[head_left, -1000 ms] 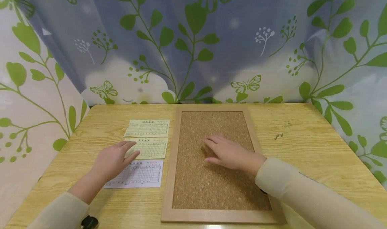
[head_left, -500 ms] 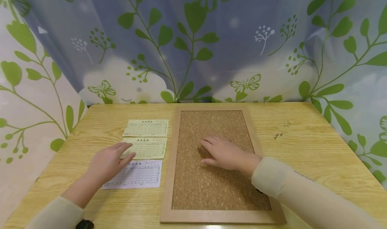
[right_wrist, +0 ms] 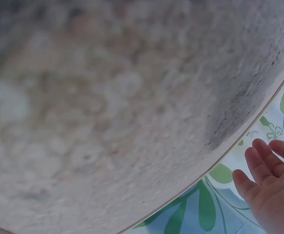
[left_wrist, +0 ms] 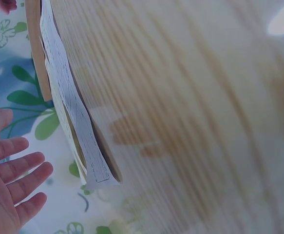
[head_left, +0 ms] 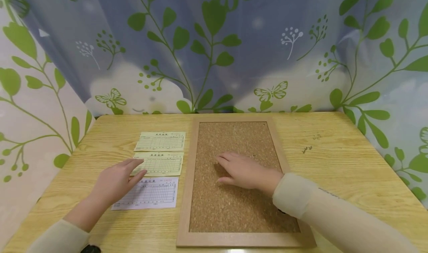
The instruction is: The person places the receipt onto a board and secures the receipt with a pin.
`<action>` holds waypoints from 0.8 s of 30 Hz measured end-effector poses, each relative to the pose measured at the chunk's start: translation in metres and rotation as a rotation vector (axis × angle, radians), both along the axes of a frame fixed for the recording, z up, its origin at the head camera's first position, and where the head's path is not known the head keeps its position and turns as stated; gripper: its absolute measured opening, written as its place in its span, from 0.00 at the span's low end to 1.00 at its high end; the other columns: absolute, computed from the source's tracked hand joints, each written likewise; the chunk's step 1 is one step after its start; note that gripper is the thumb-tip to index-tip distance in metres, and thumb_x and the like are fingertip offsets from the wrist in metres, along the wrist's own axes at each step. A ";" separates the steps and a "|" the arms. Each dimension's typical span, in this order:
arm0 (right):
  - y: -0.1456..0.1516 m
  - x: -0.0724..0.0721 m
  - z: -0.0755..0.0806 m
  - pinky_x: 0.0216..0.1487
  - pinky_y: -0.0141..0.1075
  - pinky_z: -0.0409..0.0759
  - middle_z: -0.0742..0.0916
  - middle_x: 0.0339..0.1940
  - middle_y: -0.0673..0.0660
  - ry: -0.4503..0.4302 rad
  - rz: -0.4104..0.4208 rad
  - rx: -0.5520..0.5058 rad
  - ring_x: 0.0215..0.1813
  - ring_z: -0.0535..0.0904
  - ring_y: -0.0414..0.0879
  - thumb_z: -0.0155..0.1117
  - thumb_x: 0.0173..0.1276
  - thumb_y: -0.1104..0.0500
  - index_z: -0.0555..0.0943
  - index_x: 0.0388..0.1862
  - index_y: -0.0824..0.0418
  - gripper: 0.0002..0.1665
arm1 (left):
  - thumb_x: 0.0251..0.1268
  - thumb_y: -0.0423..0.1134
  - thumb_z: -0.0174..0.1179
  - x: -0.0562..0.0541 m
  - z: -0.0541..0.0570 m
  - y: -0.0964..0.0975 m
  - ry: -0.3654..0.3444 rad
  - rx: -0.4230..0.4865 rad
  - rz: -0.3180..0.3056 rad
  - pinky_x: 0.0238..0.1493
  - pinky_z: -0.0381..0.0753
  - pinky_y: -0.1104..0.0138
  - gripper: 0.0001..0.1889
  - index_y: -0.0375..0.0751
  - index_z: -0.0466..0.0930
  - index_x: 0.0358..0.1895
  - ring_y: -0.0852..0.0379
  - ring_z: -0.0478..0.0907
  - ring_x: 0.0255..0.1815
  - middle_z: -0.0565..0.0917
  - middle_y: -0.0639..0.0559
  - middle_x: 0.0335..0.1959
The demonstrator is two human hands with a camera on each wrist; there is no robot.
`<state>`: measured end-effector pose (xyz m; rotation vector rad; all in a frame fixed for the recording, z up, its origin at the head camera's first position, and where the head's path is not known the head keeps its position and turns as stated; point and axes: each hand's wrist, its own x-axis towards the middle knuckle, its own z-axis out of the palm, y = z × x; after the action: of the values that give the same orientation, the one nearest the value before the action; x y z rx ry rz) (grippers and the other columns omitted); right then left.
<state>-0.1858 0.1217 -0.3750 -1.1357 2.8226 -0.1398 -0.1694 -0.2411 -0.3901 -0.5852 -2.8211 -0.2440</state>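
My left hand (head_left: 115,180) is over the left ends of the paper forms, its fingers relaxed and holding nothing. A yellow form (head_left: 164,164) lies partly under its fingertips in the head view, a white form (head_left: 157,195) nearer me, and another yellow form (head_left: 160,141) farther back. Over the framed cork board (head_left: 214,212) is my right hand (head_left: 242,171), fingers relaxed, with nothing in them. Both wrist views show loosely extended fingers: the left hand (left_wrist: 15,180) beside the paper edges, the right hand (right_wrist: 273,185) close above the cork surface (right_wrist: 132,122).
Several small dark metal-looking pieces (head_left: 307,149) lie on the wooden table (head_left: 351,164) right of the board, with fainter ones (head_left: 316,137) behind them. A curtain (head_left: 234,59) printed with leaves and butterflies stands behind the table and along both sides.
My right hand has shifted slightly left and toward me over the cork board. The left hand has drifted slightly left and toward me. The papers and board lie as before.
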 end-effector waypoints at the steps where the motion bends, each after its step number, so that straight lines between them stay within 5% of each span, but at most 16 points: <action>1: -0.001 0.000 0.000 0.66 0.44 0.60 0.70 0.66 0.61 0.004 0.003 0.002 0.67 0.64 0.53 0.53 0.68 0.39 0.63 0.68 0.66 0.41 | 0.62 0.47 0.61 0.000 0.000 0.000 -0.003 -0.002 0.002 0.40 0.77 0.47 0.22 0.36 0.78 0.54 0.38 0.79 0.45 0.81 0.36 0.49; 24: -0.025 0.005 0.002 0.68 0.43 0.58 0.70 0.66 0.59 0.017 0.071 0.053 0.67 0.64 0.52 0.52 0.68 0.39 0.61 0.70 0.65 0.41 | 0.63 0.48 0.59 0.004 0.002 -0.008 -0.026 -0.017 0.023 0.35 0.78 0.46 0.22 0.36 0.77 0.54 0.37 0.79 0.44 0.80 0.35 0.50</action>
<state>-0.1804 0.0970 -0.3729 -1.2294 2.7785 -0.0501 -0.1657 -0.2489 -0.3886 -0.5561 -2.8559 -0.2256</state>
